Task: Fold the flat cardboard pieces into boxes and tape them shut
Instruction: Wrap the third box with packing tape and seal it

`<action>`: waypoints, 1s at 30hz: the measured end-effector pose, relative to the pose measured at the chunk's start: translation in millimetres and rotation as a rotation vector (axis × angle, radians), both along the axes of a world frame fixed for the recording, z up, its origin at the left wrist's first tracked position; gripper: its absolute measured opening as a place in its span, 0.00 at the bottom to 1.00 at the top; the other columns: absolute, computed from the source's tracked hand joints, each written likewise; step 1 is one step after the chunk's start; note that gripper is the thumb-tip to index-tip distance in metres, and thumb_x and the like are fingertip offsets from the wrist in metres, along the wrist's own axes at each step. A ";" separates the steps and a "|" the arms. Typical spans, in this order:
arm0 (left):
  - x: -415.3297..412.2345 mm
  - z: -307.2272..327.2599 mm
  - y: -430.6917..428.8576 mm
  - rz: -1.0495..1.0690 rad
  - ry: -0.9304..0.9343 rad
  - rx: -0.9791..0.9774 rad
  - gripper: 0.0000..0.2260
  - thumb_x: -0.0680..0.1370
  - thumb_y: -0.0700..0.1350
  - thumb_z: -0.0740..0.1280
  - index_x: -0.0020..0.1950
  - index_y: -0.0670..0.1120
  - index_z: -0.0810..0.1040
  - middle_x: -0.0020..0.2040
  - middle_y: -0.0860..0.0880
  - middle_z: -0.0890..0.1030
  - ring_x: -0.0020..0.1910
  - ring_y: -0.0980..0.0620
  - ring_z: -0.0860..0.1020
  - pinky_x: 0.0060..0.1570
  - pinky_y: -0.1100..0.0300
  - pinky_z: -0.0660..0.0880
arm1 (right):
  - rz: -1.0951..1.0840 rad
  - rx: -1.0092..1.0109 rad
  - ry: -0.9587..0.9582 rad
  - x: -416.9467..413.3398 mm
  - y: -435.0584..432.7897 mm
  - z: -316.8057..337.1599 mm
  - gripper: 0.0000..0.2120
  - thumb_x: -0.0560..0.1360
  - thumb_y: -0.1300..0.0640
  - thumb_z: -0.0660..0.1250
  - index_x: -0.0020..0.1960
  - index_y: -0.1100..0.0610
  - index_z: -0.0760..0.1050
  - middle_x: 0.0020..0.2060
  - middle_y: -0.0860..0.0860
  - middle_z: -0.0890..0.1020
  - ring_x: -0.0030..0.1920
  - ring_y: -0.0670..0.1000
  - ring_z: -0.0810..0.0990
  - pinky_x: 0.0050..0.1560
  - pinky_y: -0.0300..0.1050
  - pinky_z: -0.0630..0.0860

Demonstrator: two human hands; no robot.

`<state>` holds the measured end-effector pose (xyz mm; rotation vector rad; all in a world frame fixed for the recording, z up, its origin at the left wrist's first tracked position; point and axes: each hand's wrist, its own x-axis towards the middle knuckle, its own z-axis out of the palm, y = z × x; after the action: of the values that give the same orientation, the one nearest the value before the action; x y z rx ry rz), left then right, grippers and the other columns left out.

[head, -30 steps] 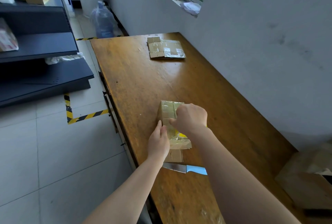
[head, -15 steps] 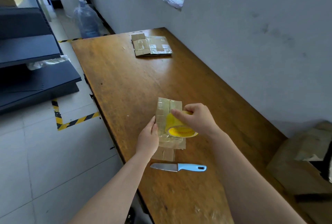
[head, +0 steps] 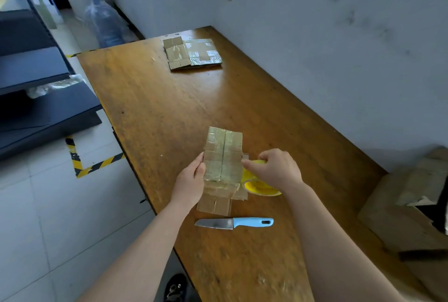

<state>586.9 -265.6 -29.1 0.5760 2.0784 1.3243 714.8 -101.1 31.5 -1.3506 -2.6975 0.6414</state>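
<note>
Cardboard box (head: pixel 223 156) stands mid-desk (head: pixel 157 107), its taped face up. Left grip (head: pixel 191 178) clasps its left edge; right grip (head: pixel 276 171) holds a yellow tape roll (head: pixel 257 186) beside it. Grey wall (head: pixel 339 59) runs alongside.

No text, brand or number is legible; faint print on the yellow tape roll (head: pixel 260 187), just beyond the knife (head: pixel 234 223), is too blurred to read.
</note>
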 end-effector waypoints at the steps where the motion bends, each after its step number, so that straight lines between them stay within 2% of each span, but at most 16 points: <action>1: 0.0 0.0 -0.4 -0.003 0.012 -0.003 0.18 0.84 0.50 0.53 0.75 0.56 0.65 0.72 0.54 0.70 0.70 0.54 0.68 0.64 0.57 0.68 | 0.000 -0.010 -0.010 0.2 0.2 -2.4 0.26 0.66 0.27 0.63 0.40 0.50 0.80 0.30 0.40 0.76 0.31 0.43 0.76 0.26 0.38 0.68; 3: -0.5 -0.3 -0.8 -0.006 0.014 -0.004 0.18 0.84 0.50 0.53 0.75 0.56 0.64 0.72 0.55 0.70 0.70 0.54 0.68 0.64 0.57 0.68 | -0.010 -0.047 -0.030 0.6 -0.5 -7.9 0.23 0.67 0.28 0.63 0.34 0.48 0.76 0.30 0.42 0.77 0.31 0.45 0.77 0.26 0.39 0.72; 5: -1.7 -1.1 -1.6 -0.012 0.000 -0.006 0.18 0.84 0.50 0.53 0.75 0.56 0.64 0.72 0.55 0.70 0.71 0.54 0.67 0.65 0.57 0.67 | -0.018 -0.061 -0.033 1.4 -1.5 -13.3 0.23 0.68 0.29 0.63 0.33 0.48 0.75 0.30 0.44 0.78 0.31 0.46 0.77 0.27 0.41 0.74; 8: -2.0 -1.3 -2.0 -0.009 -0.007 -0.005 0.18 0.84 0.50 0.53 0.75 0.56 0.64 0.72 0.55 0.70 0.71 0.53 0.67 0.67 0.56 0.67 | -0.022 -0.046 -0.028 2.1 -4.1 -21.2 0.23 0.69 0.31 0.63 0.34 0.51 0.77 0.30 0.46 0.79 0.32 0.47 0.77 0.29 0.44 0.75; 11: 1.4 1.6 1.6 0.050 -0.074 0.020 0.18 0.84 0.50 0.53 0.74 0.58 0.65 0.71 0.53 0.71 0.69 0.51 0.69 0.67 0.48 0.70 | 0.007 -0.037 -0.066 0.2 -6.5 -25.1 0.22 0.72 0.33 0.62 0.36 0.51 0.76 0.30 0.45 0.77 0.32 0.46 0.76 0.28 0.41 0.73; 13: 3.5 3.1 4.3 0.064 -0.105 0.019 0.18 0.83 0.54 0.53 0.74 0.58 0.65 0.70 0.54 0.72 0.68 0.53 0.70 0.66 0.49 0.71 | 0.014 -0.032 -0.100 -3.5 -6.2 -23.7 0.21 0.72 0.34 0.62 0.39 0.51 0.78 0.31 0.43 0.77 0.33 0.45 0.76 0.29 0.40 0.72; 15: 6.4 6.0 5.8 0.006 -0.124 0.019 0.21 0.82 0.58 0.55 0.75 0.60 0.63 0.67 0.57 0.74 0.64 0.55 0.73 0.61 0.53 0.73 | 0.009 -0.024 -0.136 -6.9 -7.0 -19.7 0.20 0.73 0.35 0.61 0.43 0.51 0.79 0.32 0.43 0.77 0.33 0.44 0.75 0.29 0.40 0.71; 17: 1.8 10.5 7.1 -0.033 -0.154 0.021 0.22 0.81 0.54 0.60 0.75 0.60 0.62 0.64 0.58 0.74 0.61 0.55 0.74 0.58 0.54 0.75 | -0.008 -0.048 -0.146 -10.1 -12.4 -19.0 0.20 0.74 0.36 0.61 0.42 0.52 0.79 0.31 0.44 0.77 0.32 0.44 0.75 0.28 0.41 0.71; 18: -4.8 12.3 7.8 -0.038 -0.152 0.007 0.22 0.81 0.52 0.62 0.75 0.60 0.62 0.65 0.57 0.74 0.63 0.54 0.74 0.59 0.52 0.75 | -0.018 -0.080 -0.135 -11.9 -17.1 -19.9 0.21 0.74 0.37 0.61 0.38 0.53 0.78 0.30 0.45 0.77 0.31 0.45 0.76 0.28 0.41 0.71; 20: -22.5 17.2 9.9 -0.033 -0.037 -0.092 0.23 0.81 0.50 0.63 0.75 0.58 0.62 0.70 0.54 0.71 0.70 0.49 0.69 0.65 0.48 0.70 | -0.020 -0.173 -0.082 -17.7 -30.3 -21.7 0.21 0.77 0.38 0.59 0.32 0.50 0.72 0.27 0.46 0.74 0.29 0.47 0.74 0.27 0.41 0.68; 21: -31.0 21.5 9.9 -0.011 0.131 -0.188 0.24 0.80 0.51 0.64 0.75 0.56 0.63 0.72 0.52 0.69 0.71 0.48 0.67 0.66 0.47 0.68 | -0.007 -0.235 -0.036 -22.1 -37.1 -22.0 0.21 0.78 0.38 0.58 0.32 0.49 0.69 0.27 0.47 0.73 0.29 0.47 0.73 0.27 0.41 0.66; 23: -40.2 30.4 5.7 0.084 0.589 -0.324 0.22 0.77 0.51 0.68 0.70 0.50 0.72 0.66 0.45 0.73 0.64 0.44 0.71 0.59 0.47 0.70 | 0.015 -0.367 0.073 -35.0 -49.1 -20.3 0.20 0.81 0.43 0.54 0.32 0.48 0.65 0.30 0.48 0.72 0.31 0.48 0.71 0.31 0.43 0.64; 25: -39.0 30.3 -0.9 0.063 0.899 -0.216 0.12 0.75 0.45 0.70 0.58 0.44 0.80 0.54 0.44 0.78 0.53 0.42 0.75 0.48 0.50 0.69 | 0.039 -0.496 0.131 -49.8 -58.3 -15.9 0.17 0.81 0.50 0.52 0.34 0.51 0.65 0.35 0.49 0.71 0.38 0.51 0.71 0.38 0.46 0.66; 27: -34.5 24.4 -9.4 -0.009 0.942 -0.141 0.08 0.76 0.40 0.69 0.54 0.42 0.83 0.51 0.45 0.81 0.51 0.43 0.77 0.47 0.52 0.70 | 0.069 -0.581 0.133 -61.7 -64.6 -12.5 0.13 0.80 0.54 0.53 0.37 0.55 0.66 0.38 0.50 0.71 0.42 0.52 0.70 0.41 0.47 0.66; 30: -40.5 17.2 -16.5 -0.030 0.840 -0.158 0.11 0.78 0.41 0.67 0.59 0.41 0.81 0.60 0.45 0.81 0.62 0.44 0.75 0.57 0.47 0.73 | 0.019 -0.723 0.246 -67.9 -71.6 -11.6 0.07 0.77 0.57 0.58 0.43 0.57 0.72 0.40 0.52 0.74 0.39 0.50 0.70 0.39 0.46 0.65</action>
<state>546.3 -282.0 -11.9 1.2396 2.7724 0.9603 647.0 -172.6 20.0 -1.2240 -2.3577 1.7684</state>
